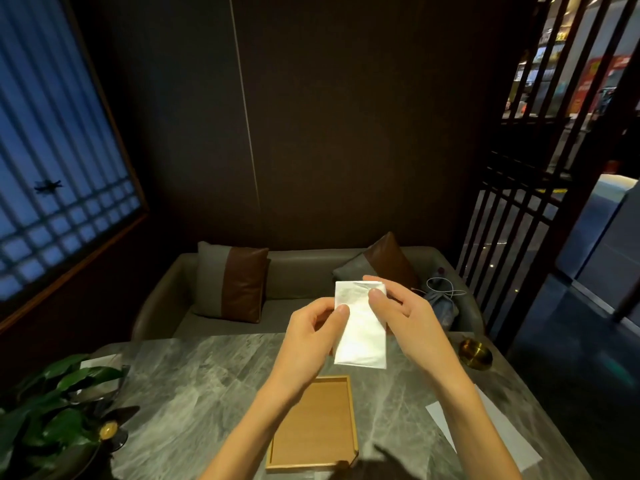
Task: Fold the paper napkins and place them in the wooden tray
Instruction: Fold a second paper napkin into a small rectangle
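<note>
Looking at a white napkin (362, 327) folded into a tall strip, held up in the air over the far half of the table (194, 393), long axis running 12 to 6, bottom end hanging free; pinched on its 9 o'clock edge by the left hand (311, 327), pinched near the 1 o'clock corner by the right hand (401, 313), so gripped from both sides up top; wooden tray (318, 431) flat on the table at about 7 o'clock from it, closer to the body, no napkin showing inside; left hand nearer the tray; probably one more fold, then down toward 6; spare white sheets (485, 431) off at 4 o'clock
</note>
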